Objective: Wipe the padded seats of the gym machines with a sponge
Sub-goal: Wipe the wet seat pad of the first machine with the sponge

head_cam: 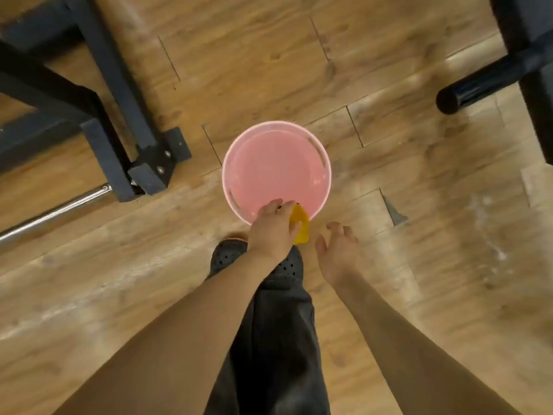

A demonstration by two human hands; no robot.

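A pink bucket (321, 154) stands on the wooden floor straight below me, with liquid inside. My left hand (270, 232) hangs over its near rim and grips a yellow sponge (301, 227), fingers and thumb curled round it. To the right of the sponge, apart from it, my right hand (335, 250) hovers with its fingers loosely spread and holds nothing. No padded seat is in view.
A dark metal machine frame (119, 94) with a bolted foot and a chrome bar (54, 214) fills the left. A black frame with a round black tube (484, 85) sits at the upper right. My dark trouser leg and perforated shoe (284, 265) stand below the bucket.
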